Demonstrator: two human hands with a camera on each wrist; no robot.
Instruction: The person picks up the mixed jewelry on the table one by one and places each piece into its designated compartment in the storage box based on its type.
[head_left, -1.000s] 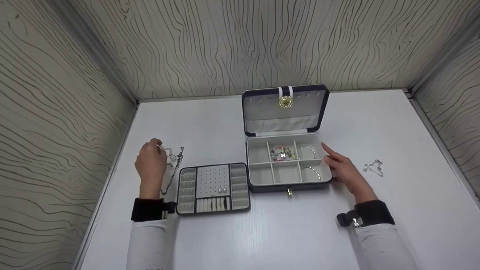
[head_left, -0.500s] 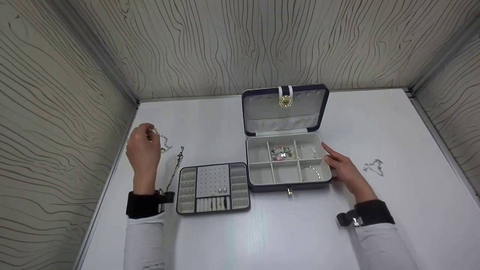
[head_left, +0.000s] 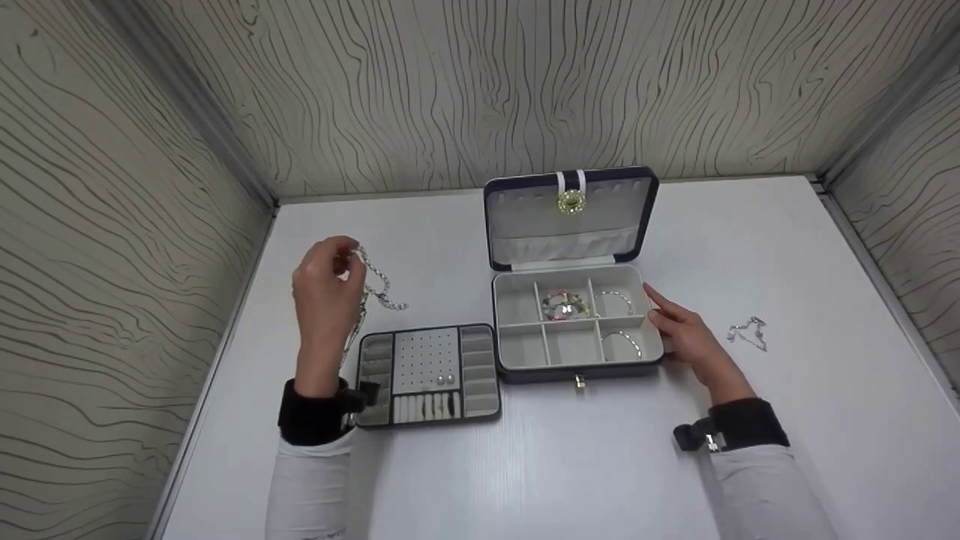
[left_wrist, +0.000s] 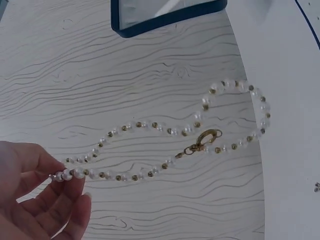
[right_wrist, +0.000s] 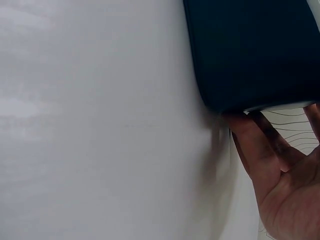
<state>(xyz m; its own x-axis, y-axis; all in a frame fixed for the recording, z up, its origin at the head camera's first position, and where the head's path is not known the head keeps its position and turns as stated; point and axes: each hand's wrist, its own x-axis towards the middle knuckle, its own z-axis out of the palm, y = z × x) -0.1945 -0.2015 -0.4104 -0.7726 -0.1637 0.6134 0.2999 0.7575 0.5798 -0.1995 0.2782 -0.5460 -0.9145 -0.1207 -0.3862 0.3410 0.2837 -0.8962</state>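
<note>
A pearl necklace [left_wrist: 144, 126] with small gold beads and a gold clasp dangles from my left hand [head_left: 324, 296], pinched between thumb and fingers. In the head view it hangs in the air beyond the flat jewelry tray [head_left: 426, 360]. Partly behind that hand lies a darker chain [head_left: 355, 334]. Against the right side of the dark jewelry box [head_left: 573, 369] rests my right hand [head_left: 694, 341], its fingertips touching the rim. The right wrist view shows its fingers [right_wrist: 257, 155] at the box corner, with no curl around it. The box lid [head_left: 571, 240] stands up.
Inside the box are a colorful beaded bracelet [head_left: 564, 306] and two silver bracelets in right-hand compartments. Pearl earrings [head_left: 445, 379] and several rings sit in the tray. A silver chain [head_left: 748, 334] lies to the right. Wood-patterned walls enclose the white table [head_left: 585, 472].
My left hand first moves away and left, lifting the pearl necklace off the darker chain, then swings right with it. The right hand stays against the box.
</note>
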